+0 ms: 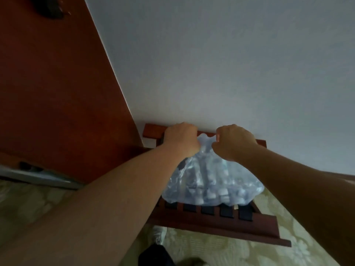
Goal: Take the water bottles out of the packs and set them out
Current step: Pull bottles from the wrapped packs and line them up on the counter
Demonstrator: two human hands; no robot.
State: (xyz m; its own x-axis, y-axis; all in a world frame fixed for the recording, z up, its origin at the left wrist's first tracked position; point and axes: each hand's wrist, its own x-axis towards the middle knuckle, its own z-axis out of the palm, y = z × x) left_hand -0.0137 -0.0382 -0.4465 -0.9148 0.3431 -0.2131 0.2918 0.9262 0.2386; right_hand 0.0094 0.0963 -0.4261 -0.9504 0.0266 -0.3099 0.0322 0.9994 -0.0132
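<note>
- Clear, crinkled plastic film wraps the pack of water bottles [209,181]. It is bunched into a raised peak at the far top edge, between the two fists. This suggests the wrap is being pulled apart to free the bottles.
- The left hand [181,140] is curled tight on the film's left side, and the right hand [233,142] pinches it on the right. The fingertips are hidden behind the knuckles.
- The pack lies toward the back of a dark red-brown slatted wooden rack [211,221]. Pale caps seem to face the camera but are too blurred to count. No bottle appears to be set out yet.
- The rack stands against a plain white wall [230,64], beside a red-brown wooden panel [57,93]. A pale green floral carpet [240,252] lies beneath.
</note>
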